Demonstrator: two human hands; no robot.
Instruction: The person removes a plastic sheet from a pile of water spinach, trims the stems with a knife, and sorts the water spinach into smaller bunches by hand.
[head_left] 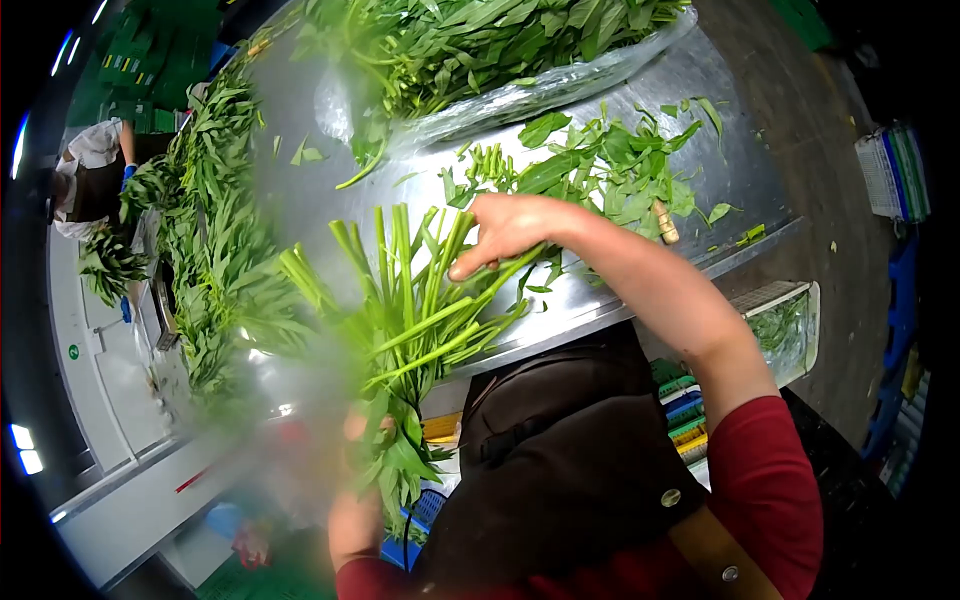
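A bunch of water spinach (405, 325), long green stems with narrow leaves, hangs over the near edge of the metal table, cut stem ends up. My left hand (365, 430), smeared by a blur on the lens, is closed round its leafy lower part. My right hand (505, 235) is at the upper stems, thumb and forefinger closing on some of them; its other fingers are partly hidden. Beyond it lie short cut stem pieces (490, 163) and loose leaves (560, 170). Among these a wooden handle (664, 222) sticks out.
A large heap of greens (510, 50) lies on clear plastic (560, 95) at the back of the metal table (735, 130). More greens (205, 200) line the left side. A co-worker (95, 170) stands far left. A white crate (785, 330) is at right, below the table.
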